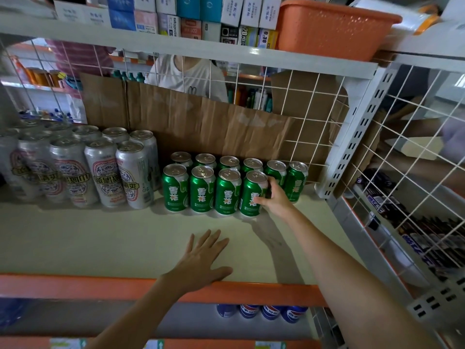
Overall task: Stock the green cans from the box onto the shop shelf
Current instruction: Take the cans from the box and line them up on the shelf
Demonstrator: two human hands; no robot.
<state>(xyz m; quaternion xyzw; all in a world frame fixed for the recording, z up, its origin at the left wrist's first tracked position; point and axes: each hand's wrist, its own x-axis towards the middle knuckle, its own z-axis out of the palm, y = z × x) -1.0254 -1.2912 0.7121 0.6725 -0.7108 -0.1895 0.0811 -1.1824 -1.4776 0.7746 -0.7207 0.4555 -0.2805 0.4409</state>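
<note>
Now right hand [273, 200] gripping green can [253, 193], left hand [205, 260] flat on shelf [100, 243]

Green cans [202, 190] up front: bright glossy green, white characters, a small pale flower mark, silver tops. Left of them, tall cans [75, 172] in silver, each with an oval label ringed in red, blue-and-white patterning inside and yellow lettering across. The shelf [100, 243] is pale cream and its front edge [75, 285] is orange. Behind, brown cardboard [201, 122] against a white wire grid [305, 141] of squares. Up top, an orange basket [327, 28] with a perforated band, beside boxes [191, 8] in blue, white and pink. Down below, blue cans [271, 312] with red and white.
</note>
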